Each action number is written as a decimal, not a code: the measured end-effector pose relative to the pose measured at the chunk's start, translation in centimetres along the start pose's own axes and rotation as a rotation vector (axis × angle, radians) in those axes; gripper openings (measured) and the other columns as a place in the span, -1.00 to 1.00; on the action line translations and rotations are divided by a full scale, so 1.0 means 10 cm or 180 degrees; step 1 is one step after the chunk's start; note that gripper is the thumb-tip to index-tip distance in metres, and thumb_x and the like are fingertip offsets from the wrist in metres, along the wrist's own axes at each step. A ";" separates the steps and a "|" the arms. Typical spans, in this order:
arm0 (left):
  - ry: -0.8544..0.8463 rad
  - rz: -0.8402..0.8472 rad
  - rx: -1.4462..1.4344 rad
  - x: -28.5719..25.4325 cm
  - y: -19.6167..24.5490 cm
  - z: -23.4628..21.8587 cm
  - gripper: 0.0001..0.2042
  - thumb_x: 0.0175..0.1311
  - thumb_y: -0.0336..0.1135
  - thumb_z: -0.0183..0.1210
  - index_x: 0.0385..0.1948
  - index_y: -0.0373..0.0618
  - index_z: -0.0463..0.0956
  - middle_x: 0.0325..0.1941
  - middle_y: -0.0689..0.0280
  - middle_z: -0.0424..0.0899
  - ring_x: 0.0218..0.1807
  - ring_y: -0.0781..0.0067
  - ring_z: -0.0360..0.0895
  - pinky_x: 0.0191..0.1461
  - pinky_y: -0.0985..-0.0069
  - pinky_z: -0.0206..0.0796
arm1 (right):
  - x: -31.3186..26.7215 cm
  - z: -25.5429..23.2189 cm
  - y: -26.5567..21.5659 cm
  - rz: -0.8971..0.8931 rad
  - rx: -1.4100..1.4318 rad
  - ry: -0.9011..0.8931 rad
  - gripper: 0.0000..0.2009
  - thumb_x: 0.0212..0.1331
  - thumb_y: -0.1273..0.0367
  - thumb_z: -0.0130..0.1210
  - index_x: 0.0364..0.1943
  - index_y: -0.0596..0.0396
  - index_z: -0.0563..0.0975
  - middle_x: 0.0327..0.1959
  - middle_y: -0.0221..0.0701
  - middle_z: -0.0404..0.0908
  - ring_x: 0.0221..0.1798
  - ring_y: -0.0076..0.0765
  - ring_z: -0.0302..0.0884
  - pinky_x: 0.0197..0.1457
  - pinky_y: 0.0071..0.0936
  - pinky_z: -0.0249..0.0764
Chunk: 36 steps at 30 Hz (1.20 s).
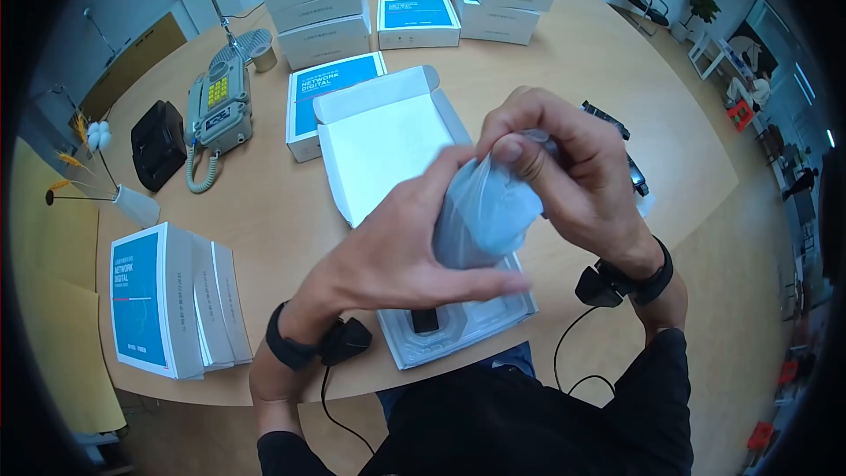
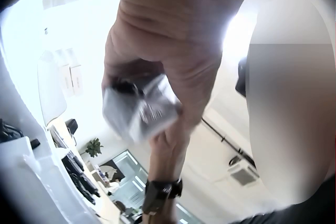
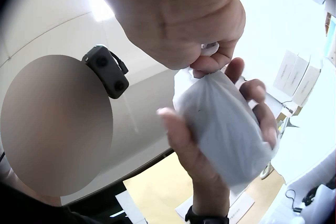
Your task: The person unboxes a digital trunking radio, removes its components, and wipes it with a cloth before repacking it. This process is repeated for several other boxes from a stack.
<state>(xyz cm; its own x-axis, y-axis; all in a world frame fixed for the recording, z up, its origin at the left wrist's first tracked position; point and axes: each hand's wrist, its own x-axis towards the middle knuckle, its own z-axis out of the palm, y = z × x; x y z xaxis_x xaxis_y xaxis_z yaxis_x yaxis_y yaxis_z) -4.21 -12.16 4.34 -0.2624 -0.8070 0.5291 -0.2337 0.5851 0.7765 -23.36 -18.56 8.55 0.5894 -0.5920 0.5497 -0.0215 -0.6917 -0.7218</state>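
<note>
A whitish translucent plastic bag with something bulky inside is held up over the table. My left hand grips its body, fingers round the far side, and the thumb sticks out straight. At the bag's gathered top, my right hand pinches the plastic between thumb and fingers. The right wrist view shows the creased bag lying in the left palm; its contents are hidden. Below the hands is an open white box with its lid raised. Nearer my body, a molded tray holds a small black piece.
Blue-and-white boxes stand at the left, with more stacked boxes at the back. A telephone, a black case and a white vase are on the left side. Black items lie beyond the right hand.
</note>
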 end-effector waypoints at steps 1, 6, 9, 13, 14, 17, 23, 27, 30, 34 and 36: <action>-0.0601 -0.0299 -0.0455 0.01 -0.04 -0.08 -0.17 0.04 -0.06 0.57 0.24 -0.33 0.29 -0.03 0.08 0.62 0.00 0.17 0.64 0.10 0.38 0.47 | 0.01 -0.01 0.03 -0.0241 -0.0037 -0.0209 -0.92 0.41 0.52 0.11 -0.16 0.22 0.61 -0.30 -0.41 0.68 -0.29 -0.58 0.59 -0.21 -0.61 0.50; -0.0319 -0.0627 -0.0818 0.00 0.01 -0.07 -0.17 -0.02 -0.12 0.60 0.25 -0.25 0.29 0.05 0.20 0.58 0.07 0.39 0.58 0.18 0.45 0.43 | -0.06 -0.14 0.01 0.0558 0.0614 0.0095 -0.85 0.45 0.53 0.01 -0.12 0.18 0.63 -0.20 -0.49 0.68 -0.18 -0.65 0.59 -0.09 -0.63 0.51; -0.0237 -0.0358 -0.0744 0.01 -0.01 -0.09 -0.18 -0.01 -0.20 0.59 0.26 -0.23 0.27 0.05 0.21 0.56 0.10 0.45 0.55 0.19 0.47 0.40 | -0.10 -0.21 -0.02 0.0710 0.1888 -0.0072 -0.77 0.42 0.47 0.10 0.06 0.25 0.60 0.13 -0.35 0.59 -0.02 -0.61 0.57 -0.08 -0.62 0.56; -0.0331 -0.0668 -0.0714 0.01 0.09 -0.12 -0.20 0.01 -0.20 0.58 0.26 -0.25 0.28 0.07 0.18 0.57 0.14 0.41 0.54 0.24 0.45 0.37 | -0.05 -0.14 -0.05 -0.1024 0.0914 0.0289 -0.27 0.15 0.05 0.42 0.30 0.22 0.46 0.29 -0.09 0.47 0.07 -0.34 0.56 0.11 -0.45 0.56; -0.0371 -0.0798 -0.0777 0.01 0.09 -0.12 -0.20 0.01 -0.20 0.58 0.25 -0.26 0.29 0.08 0.16 0.58 0.15 0.39 0.54 0.25 0.44 0.36 | -0.03 -0.26 -0.14 -0.1275 -0.0289 0.0004 -0.21 0.05 0.01 0.43 0.33 0.17 0.47 0.35 -0.04 0.42 0.10 -0.27 0.56 0.12 -0.39 0.58; -0.0730 -0.0485 -0.0713 0.00 0.03 -0.12 -0.20 0.02 -0.21 0.57 0.26 -0.27 0.28 0.10 0.14 0.57 0.18 0.35 0.54 0.26 0.43 0.36 | 0.04 -0.39 -0.10 -0.1329 -0.1411 -0.0798 -0.22 -0.04 0.00 0.42 0.30 0.08 0.53 0.36 -0.01 0.42 0.11 -0.16 0.57 0.07 -0.31 0.61; -0.0991 -0.0450 -0.0704 0.00 0.05 -0.10 -0.11 -0.01 -0.19 0.58 0.34 -0.28 0.23 0.26 0.10 0.47 0.29 0.27 0.50 0.33 0.36 0.35 | -0.09 -0.33 0.05 -0.1387 -0.1336 -0.0762 -0.46 -0.03 0.56 0.35 0.16 0.04 0.61 -0.22 -0.33 0.55 -0.22 -0.20 0.60 -0.22 -0.28 0.59; -0.0506 -0.0075 -0.0765 -0.01 0.05 -0.02 0.07 -0.05 -0.16 0.61 0.50 -0.26 0.08 0.41 0.08 0.35 0.36 0.22 0.45 0.41 0.30 0.30 | -0.19 -0.22 0.11 -0.1096 -0.1002 -0.0345 -0.51 0.00 0.64 0.26 0.10 0.05 0.64 -0.26 -0.30 0.60 -0.30 -0.24 0.61 -0.26 -0.29 0.56; -0.0243 0.0322 -0.0494 0.01 -0.06 0.02 0.11 -0.03 -0.14 0.60 0.55 -0.21 0.03 0.43 0.07 0.35 0.39 0.23 0.41 0.44 0.28 0.26 | -0.23 -0.11 0.16 -0.0570 -0.0430 -0.0120 -0.50 -0.01 0.70 0.20 0.09 0.06 0.64 -0.30 -0.29 0.62 -0.31 -0.27 0.63 -0.27 -0.31 0.55; 0.0080 -0.0490 -0.0973 -0.02 -0.03 0.09 -0.01 0.06 -0.11 0.55 0.51 -0.18 0.12 0.33 0.10 0.42 0.37 0.23 0.41 0.44 0.28 0.26 | -0.24 0.14 0.25 -0.0852 -0.0987 0.0450 -0.47 -0.01 0.78 0.08 0.10 0.09 0.63 -0.32 -0.26 0.63 -0.32 -0.21 0.63 -0.29 -0.36 0.55; 0.0260 -0.0626 -0.1007 -0.01 0.01 0.09 -0.03 0.07 -0.09 0.56 0.49 -0.19 0.14 0.29 0.11 0.45 0.34 0.23 0.44 0.42 0.29 0.29 | -0.24 0.13 0.22 -0.0984 -0.1137 0.0269 -0.50 0.04 0.74 0.06 0.13 0.14 0.59 -0.18 -0.17 0.61 -0.20 -0.14 0.64 -0.23 -0.34 0.56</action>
<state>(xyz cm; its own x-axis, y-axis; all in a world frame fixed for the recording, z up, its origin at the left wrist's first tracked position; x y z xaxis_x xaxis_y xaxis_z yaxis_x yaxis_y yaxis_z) -5.10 -12.00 4.03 -0.1628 -0.9126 0.3751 0.0318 0.3751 0.9265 -23.76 -18.19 5.09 0.5444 -0.3574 0.7589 -0.1405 -0.9308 -0.3376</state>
